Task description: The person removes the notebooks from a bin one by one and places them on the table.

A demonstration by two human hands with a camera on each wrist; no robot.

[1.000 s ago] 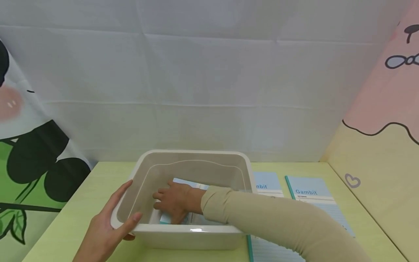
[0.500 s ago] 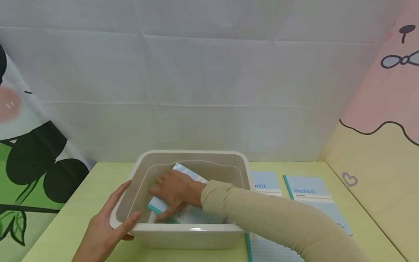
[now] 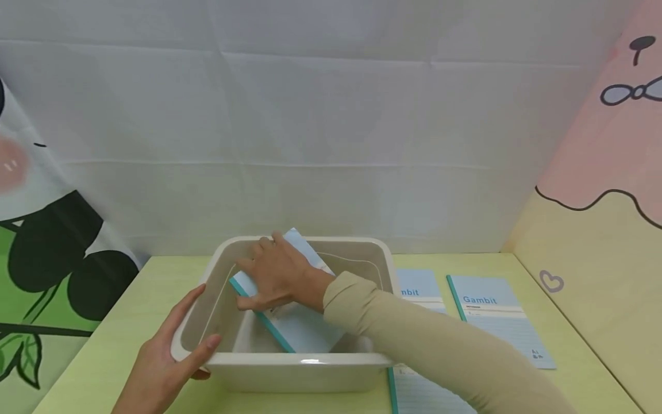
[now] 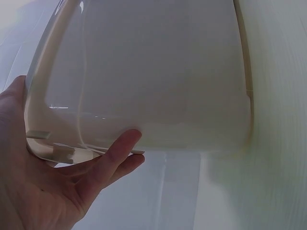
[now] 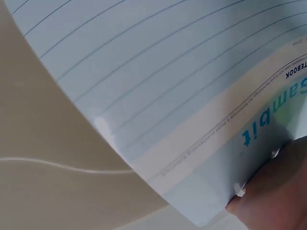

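Note:
A light blue notebook (image 3: 305,328) with a teal spine is tilted inside a beige plastic bin (image 3: 305,372), one top corner above the bin's far rim. My right hand (image 3: 279,273) grips its upper end from above; the fingertips reach past its far edges. The right wrist view shows the lined cover (image 5: 158,91) and "Gambit" lettering close up, with part of the hand (image 5: 273,191) at the notebook's edge. My left hand (image 3: 160,359) holds the bin's near left corner, and the left wrist view shows the thumb and fingers around its rim (image 4: 43,91).
Two more blue Gambit notebooks lie on the pale yellow table (image 3: 207,397) to the bin's right. One notebook (image 3: 499,319) is fully visible; the other (image 3: 421,284) is partly covered by the right sleeve. A white cloth (image 3: 331,144) hangs behind the table.
My right hand has risen inside the bin with the notebook, which has gone from lying low to tilted, its top end turned up and away. The left hand has stayed on the bin.

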